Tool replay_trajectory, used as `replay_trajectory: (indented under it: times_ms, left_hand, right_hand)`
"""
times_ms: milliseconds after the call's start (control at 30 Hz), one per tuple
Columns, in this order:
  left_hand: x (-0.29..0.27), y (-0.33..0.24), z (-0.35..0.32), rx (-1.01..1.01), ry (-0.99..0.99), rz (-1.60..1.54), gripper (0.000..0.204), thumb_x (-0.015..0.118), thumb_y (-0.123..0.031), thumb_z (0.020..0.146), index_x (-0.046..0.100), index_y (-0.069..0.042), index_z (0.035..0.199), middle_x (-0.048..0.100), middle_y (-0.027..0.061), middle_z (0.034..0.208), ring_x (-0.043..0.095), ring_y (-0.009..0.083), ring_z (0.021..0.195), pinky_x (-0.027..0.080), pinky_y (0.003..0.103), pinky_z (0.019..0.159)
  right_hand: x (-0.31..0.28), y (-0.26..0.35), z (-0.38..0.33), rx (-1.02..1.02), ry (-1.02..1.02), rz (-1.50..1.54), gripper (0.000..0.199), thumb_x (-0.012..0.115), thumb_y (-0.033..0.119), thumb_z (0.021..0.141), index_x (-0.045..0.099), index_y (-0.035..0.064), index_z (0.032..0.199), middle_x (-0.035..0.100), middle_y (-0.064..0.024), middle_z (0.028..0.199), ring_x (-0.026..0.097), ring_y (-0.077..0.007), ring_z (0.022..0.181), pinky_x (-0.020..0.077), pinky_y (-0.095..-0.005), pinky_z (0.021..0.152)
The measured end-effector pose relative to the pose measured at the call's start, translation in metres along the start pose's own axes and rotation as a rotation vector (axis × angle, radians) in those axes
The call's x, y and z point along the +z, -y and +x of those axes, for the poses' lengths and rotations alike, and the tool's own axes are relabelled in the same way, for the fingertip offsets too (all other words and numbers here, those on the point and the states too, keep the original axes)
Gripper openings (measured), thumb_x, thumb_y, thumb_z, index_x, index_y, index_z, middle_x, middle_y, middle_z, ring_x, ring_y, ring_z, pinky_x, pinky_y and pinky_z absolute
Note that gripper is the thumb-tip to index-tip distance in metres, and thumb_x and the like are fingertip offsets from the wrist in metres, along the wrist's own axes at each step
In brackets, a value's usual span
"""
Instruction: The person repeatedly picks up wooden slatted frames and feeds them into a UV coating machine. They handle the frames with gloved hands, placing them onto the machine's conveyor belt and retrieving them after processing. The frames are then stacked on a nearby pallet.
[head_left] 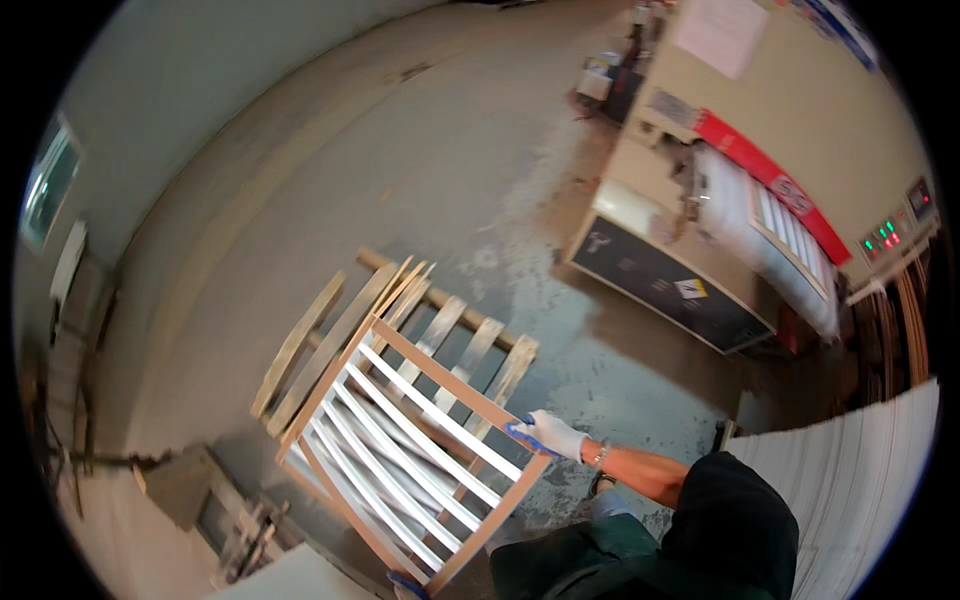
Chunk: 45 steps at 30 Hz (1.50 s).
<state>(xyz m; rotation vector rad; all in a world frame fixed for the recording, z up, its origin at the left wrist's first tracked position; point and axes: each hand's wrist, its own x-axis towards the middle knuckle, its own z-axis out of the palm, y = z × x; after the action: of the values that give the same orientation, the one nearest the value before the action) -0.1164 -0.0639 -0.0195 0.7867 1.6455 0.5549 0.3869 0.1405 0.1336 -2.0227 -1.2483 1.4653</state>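
Note:
A rectangular brown-edged frame (440,372) with long white slats slants across the lower middle. My right hand (552,435), in a white glove with blue on the fingers, is closed on the frame's right corner. Only a bit of my left hand (408,586), gloved with blue showing, appears at the lower edge, gripping the frame's near corner. Beneath and beyond the frame lies a wooden pallet (516,375) with gaps between its boards. Pale strips show through the frame, but I cannot tell whether they belong to something under it.
At the right stands a beige machine (640,225) with a red bar (770,180) and a lit control panel (890,238). Another slatted piece (790,232) sits in its opening. A stack of white sheets (860,480) is by my right side. Wooden scraps (245,530) lie lower left.

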Motion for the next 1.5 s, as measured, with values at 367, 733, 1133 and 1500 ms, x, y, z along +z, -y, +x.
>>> replay_trajectory:
  times_ms: [367, 733, 1133, 1500]
  left_hand:
    - [0.247, -0.280, -0.097, 0.132, 0.166, -0.056, 0.056, 0.037, -0.041, 0.108, 0.040, 0.003, 0.143, 0.053, 0.0236, 0.136, 0.058, 0.0335, 0.117, 0.048, 0.042, 0.097]
    - [0.529, -0.407, -0.148, 1.450, 0.319, 0.921, 0.038, 0.055, -0.022, 0.101, 0.053, 0.002, 0.130, 0.063, 0.0256, 0.102, 0.062, 0.0412, 0.091, 0.052, 0.046, 0.079]
    - [0.685, -0.469, -0.224, 0.492, 0.600, 0.578, 0.052, 0.049, -0.042, 0.102, 0.063, 0.008, 0.109, 0.069, 0.0288, 0.091, 0.067, 0.0440, 0.082, 0.055, 0.044, 0.078]
    - [0.689, -0.482, -0.182, 0.405, 0.852, 0.746, 0.077, 0.033, -0.062, 0.102, 0.071, 0.004, 0.100, 0.073, 0.0160, 0.084, 0.066, 0.0216, 0.066, 0.051, 0.034, 0.062]
  right_hand:
    - [-0.222, -0.142, -0.323, 0.036, -0.749, 0.563, 0.031, 0.064, 0.028, 0.093, 0.064, -0.0010, 0.081, 0.058, -0.0040, 0.067, 0.050, -0.0116, 0.059, 0.0441, -0.0316, 0.055]
    - [-0.314, -0.346, -0.456, -0.014, -1.259, 0.865, 0.032, 0.064, 0.030, 0.096, 0.063, 0.0064, 0.075, 0.050, 0.0056, 0.068, 0.043, -0.0063, 0.063, 0.0365, -0.0275, 0.054]
    - [-0.387, -0.403, -0.463, -0.096, -1.399, 0.953, 0.036, 0.067, 0.039, 0.095, 0.067, 0.0036, 0.090, 0.061, -0.0018, 0.076, 0.059, -0.0136, 0.062, 0.0532, -0.0320, 0.055]
    - [-0.450, -0.416, -0.442, -0.008, -1.151, 1.052, 0.042, 0.065, 0.045, 0.095, 0.066, 0.0051, 0.085, 0.064, -0.0053, 0.071, 0.062, -0.0154, 0.061, 0.0497, -0.0306, 0.058]
